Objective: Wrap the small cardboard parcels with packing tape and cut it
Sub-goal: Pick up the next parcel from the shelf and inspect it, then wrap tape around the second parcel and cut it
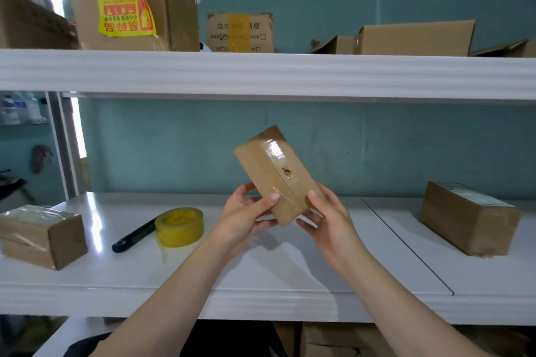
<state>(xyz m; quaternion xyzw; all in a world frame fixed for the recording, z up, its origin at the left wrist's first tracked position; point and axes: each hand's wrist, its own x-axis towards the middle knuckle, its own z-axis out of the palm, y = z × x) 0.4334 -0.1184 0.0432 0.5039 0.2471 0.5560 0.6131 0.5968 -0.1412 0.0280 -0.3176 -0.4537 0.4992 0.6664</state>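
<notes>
A small cardboard parcel (275, 171) with shiny clear tape along its face is held tilted in the air above the white shelf (261, 264). My left hand (246, 211) grips its lower left edge, thumb on the front. My right hand (322, 217) grips its lower right corner, thumb on the front too. A yellow roll of packing tape (179, 226) stands on the shelf to the left. Behind the roll lies a black-handled cutter (133, 238); its blade end is hidden.
A taped parcel (40, 235) sits at the shelf's left end and a larger one (467, 217) at the right. The upper shelf (261, 72) carries several cardboard boxes. A seam (406, 243) divides the work shelf on the right. More boxes lie below.
</notes>
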